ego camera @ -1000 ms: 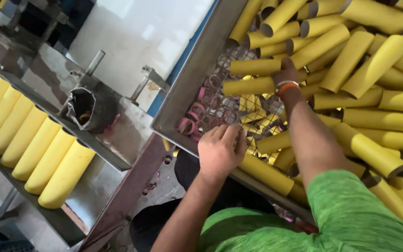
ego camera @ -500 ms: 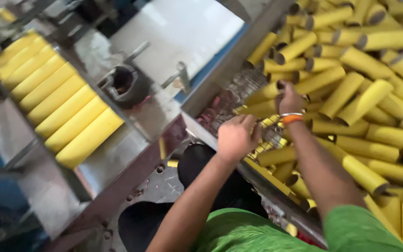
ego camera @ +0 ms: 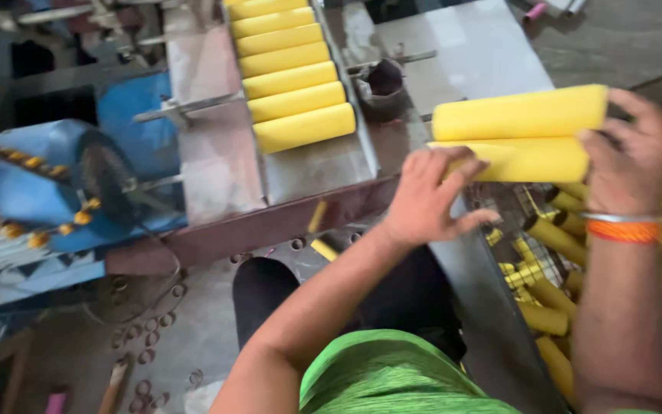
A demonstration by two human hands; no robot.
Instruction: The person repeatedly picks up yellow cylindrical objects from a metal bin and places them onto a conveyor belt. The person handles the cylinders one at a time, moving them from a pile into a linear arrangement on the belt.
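Note:
Two long yellow tubes lie one above the other between my hands, held level above the bin's edge. The upper tube [ego camera: 519, 111] and the lower tube [ego camera: 526, 159] are gripped at their right ends by my right hand [ego camera: 636, 146], which wears an orange and silver bangle. My left hand [ego camera: 428, 198] presses on the left end of the lower tube. Just to the left, a row of several yellow tubes [ego camera: 293, 77] rests side by side on a slanted metal chute [ego camera: 216, 146].
A metal bin [ego camera: 492, 307] at the right holds several darker yellow tubes [ego camera: 561, 238] on a wire grid. A dark round socket [ego camera: 381, 80] sits beside the chute. A blue machine part [ego camera: 55, 184] with a chain of yellow pieces stands at the left. Metal rings litter the floor.
Both hands have come up out of the bin with two yellow tubes between them. The view has swung left, so the chute with its row of tubes sits near the top middle.

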